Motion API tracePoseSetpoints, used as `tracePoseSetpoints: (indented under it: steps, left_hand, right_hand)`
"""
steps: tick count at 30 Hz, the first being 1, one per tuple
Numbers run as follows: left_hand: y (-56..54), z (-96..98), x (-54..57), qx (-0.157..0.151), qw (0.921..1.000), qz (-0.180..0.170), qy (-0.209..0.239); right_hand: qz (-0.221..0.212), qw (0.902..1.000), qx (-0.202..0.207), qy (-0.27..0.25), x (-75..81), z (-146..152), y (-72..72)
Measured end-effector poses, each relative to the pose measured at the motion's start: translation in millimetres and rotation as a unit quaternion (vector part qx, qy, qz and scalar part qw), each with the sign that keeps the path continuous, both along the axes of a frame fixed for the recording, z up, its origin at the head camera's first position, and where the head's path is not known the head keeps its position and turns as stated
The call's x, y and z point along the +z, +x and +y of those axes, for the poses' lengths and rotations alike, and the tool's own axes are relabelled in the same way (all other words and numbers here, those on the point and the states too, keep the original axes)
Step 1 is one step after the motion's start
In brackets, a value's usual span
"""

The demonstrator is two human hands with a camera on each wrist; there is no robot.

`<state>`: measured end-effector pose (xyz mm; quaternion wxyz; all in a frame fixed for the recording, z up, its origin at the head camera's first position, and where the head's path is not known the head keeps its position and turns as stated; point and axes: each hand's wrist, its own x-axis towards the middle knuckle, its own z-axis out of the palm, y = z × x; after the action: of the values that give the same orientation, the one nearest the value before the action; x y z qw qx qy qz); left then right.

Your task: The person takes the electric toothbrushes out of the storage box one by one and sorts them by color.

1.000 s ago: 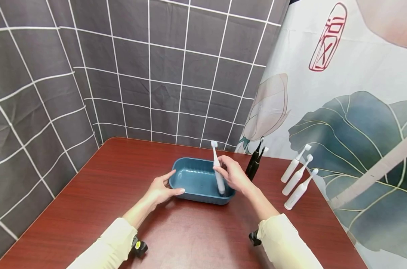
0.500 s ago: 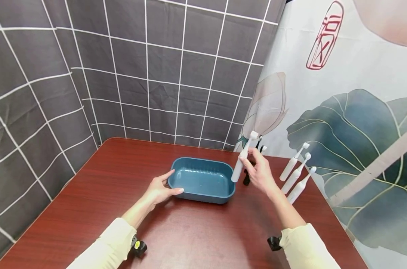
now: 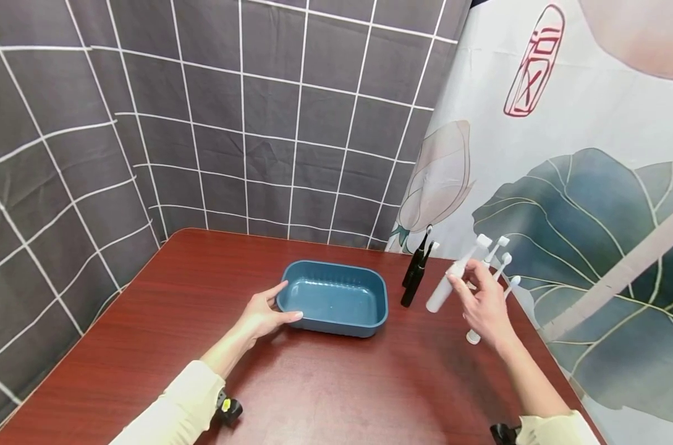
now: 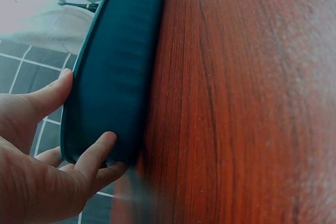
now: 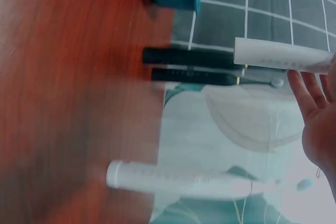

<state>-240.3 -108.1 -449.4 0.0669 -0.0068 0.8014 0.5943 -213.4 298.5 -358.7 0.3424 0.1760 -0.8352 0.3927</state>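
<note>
A blue rectangular plastic basin (image 3: 336, 329) stands on the table, with nothing inside it. My left hand (image 3: 260, 316) holds its left end; the thumb lies at the near rim and the fingers spread against the outside, as the left wrist view shows. To the right of the basin, my right hand (image 3: 487, 309) pinches a white electric toothbrush (image 3: 440, 294), tilted with its brush head up. In the head view that hand partly hides several white electric toothbrushes standing upright, one base (image 3: 473, 337) showing below it. One white toothbrush (image 5: 168, 178) shows blurred in the right wrist view.
Two black electric toothbrushes (image 3: 416, 285) stand between the basin and my right hand. The reddish-brown wooden table (image 3: 325, 389) reaches a grey checked curtain (image 3: 269, 154) at the back and a white flower-printed cloth (image 3: 586, 235) on the right.
From over the basin, my right hand has carried the white electric toothbrush rightward, past the black toothbrushes, to beside the standing white ones. My left hand stays at the basin.
</note>
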Motion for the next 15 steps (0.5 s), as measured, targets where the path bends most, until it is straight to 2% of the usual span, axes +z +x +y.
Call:
tracePoseSetpoints:
  steps: [4,8,12,15]
  left_hand:
    - [-0.5,0.1,-0.8,0.001,1.0000,-0.004,-0.004]
    - [-1.6,-0.8,-1.2,-0.001,1.0000,-0.001,0.002]
    - [-2.5,-1.5,-1.5,-0.004,1.0000,0.002,0.004]
    - [-2.9,-1.3,-2.0,-0.004,1.0000,-0.001,-0.001]
  right_hand:
    - [-0.018,0.9997,-0.016,-0.007,-8.1,22.1,8.4]
    - [-0.033,0.9990,-0.015,-0.026,-12.5,34.6,20.3]
    - [-0.042,0.9976,-0.033,-0.043,-17.7,41.7,31.9]
    - [-0.047,0.9968,-0.049,-0.042,-13.9,38.5,45.1]
